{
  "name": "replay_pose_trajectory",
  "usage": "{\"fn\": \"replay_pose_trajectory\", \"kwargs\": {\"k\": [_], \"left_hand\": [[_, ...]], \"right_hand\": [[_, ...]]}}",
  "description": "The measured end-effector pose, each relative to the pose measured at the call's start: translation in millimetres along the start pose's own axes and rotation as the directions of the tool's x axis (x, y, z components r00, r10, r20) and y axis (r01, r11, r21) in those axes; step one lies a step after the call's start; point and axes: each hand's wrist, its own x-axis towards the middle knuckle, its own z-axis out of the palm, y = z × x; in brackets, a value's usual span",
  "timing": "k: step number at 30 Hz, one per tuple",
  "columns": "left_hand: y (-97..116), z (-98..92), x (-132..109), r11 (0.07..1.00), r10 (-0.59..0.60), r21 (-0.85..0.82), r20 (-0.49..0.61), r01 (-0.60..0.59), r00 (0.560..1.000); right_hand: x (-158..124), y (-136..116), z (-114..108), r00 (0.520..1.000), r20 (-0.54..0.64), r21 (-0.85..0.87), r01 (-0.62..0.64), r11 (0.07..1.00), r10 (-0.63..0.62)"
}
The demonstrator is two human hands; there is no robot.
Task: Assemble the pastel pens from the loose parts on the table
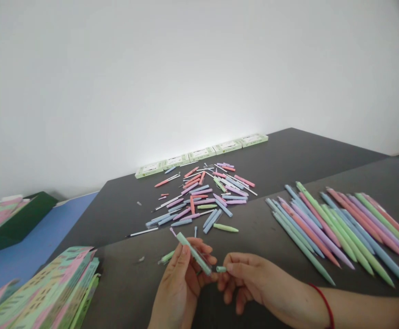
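Note:
A light green pen barrel (194,253) lies slantwise in my left hand (183,274), its lower end pointing toward my other hand. Thumb and fingers are closed around it, and a small purple piece (172,231) shows near its upper end. Pinched between the fingertips of my right hand (250,276) is a short green pen part (221,269), a little apart from the barrel. Behind my left hand, another green pen piece (167,257) rests on the dark table. A loose pile of pastel pen parts (199,196) spreads out beyond both hands.
Whole pastel pens (322,228) lie side by side on the right. Flat green boxes (201,154) line the table's back edge by the wall. At the left are a stack of printed packs (48,288) and a dark green box (24,219) on a blue surface (62,224).

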Motion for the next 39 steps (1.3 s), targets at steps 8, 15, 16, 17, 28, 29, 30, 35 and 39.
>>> {"fn": "replay_pose_trajectory", "kwargs": {"k": [8, 15, 16, 17, 28, 29, 30, 35, 39], "left_hand": [[-7, -2.3, -2, 0.983, 0.071, 0.165, 0.086, -0.084, 0.994], [-13, -11.0, -2, 0.856, 0.136, 0.471, 0.187, -0.211, 0.973], [-13, -11.3, -2, 0.852, 0.145, 0.477, 0.184, -0.217, 0.972], [-12, -11.3, -2, 0.849, 0.161, 0.477, 0.177, -0.228, 0.971], [-1, -16.3, -5, 0.489, 0.271, 0.682, 0.474, -0.544, 0.838], [-3, -17.6, -4, 0.449, 0.248, 0.673, 0.537, -0.587, 0.806], [-6, -18.7, -3, 0.414, 0.233, 0.664, 0.583, -0.622, 0.778], [-17, -21.7, 2, 0.294, 0.242, 0.669, 0.639, -0.683, 0.73], [-22, -23.4, 2, 0.275, 0.24, 0.705, 0.609, -0.654, 0.756]], "right_hand": [[3, -21, -6, 0.995, -0.045, -0.442, 0.061, 0.895, -0.09], [-11, -56, -8, 0.927, 0.032, -0.895, 0.193, 0.402, -0.373], [-12, -58, -7, 0.916, 0.066, -0.918, 0.21, 0.335, -0.396], [-14, -59, -7, 0.908, 0.096, -0.932, 0.225, 0.284, -0.407], [-14, -58, -13, 0.866, 0.257, -0.94, 0.327, 0.095, -0.43], [-16, -59, -13, 0.861, 0.269, -0.941, 0.33, 0.071, -0.432], [-18, -61, -12, 0.856, 0.284, -0.942, 0.334, 0.043, -0.433], [-29, -67, -2, 0.821, 0.379, -0.925, 0.355, -0.138, -0.426], [-33, -67, 4, 0.795, 0.463, -0.871, 0.327, -0.366, -0.392]]}}
